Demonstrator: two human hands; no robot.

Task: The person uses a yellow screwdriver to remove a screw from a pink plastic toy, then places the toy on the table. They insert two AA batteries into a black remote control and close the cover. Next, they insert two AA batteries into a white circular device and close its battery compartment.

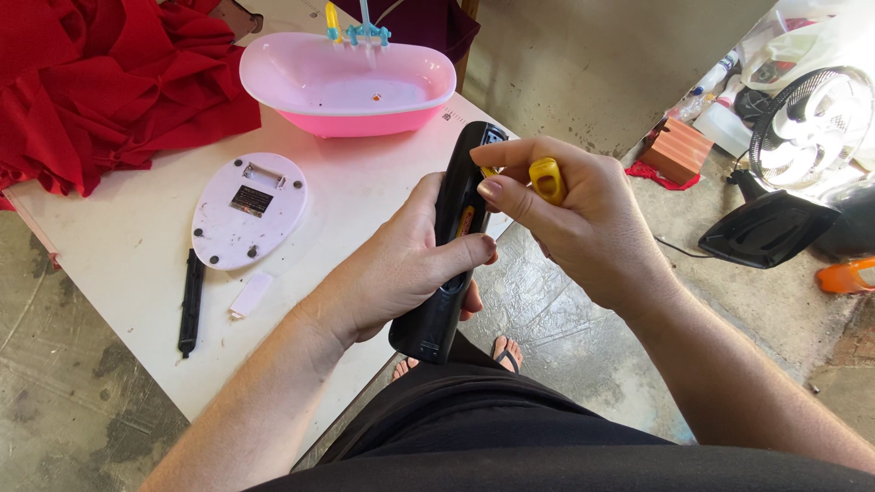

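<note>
Here, the left hand [401, 264] clamps the black remote [451, 246]; the right hand [574, 214], directly above, pinches a yellow screwdriver [547, 179].

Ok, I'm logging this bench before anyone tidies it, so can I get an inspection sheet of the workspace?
Surface: white table, scuffed, standing on bare concrete.
Job's things: black remote control held upright over the lap; yellow-handled tool at its upper part.
Clutter: pink toy bathtub; white oval plate lying flat; black strip; small white piece; red cloth.
Grips: left hand wraps the remote control; right hand pinches the tool.
Cables: thin dark cable on the floor.
Surroundings: fan, brick, bottles at the back right.
</note>
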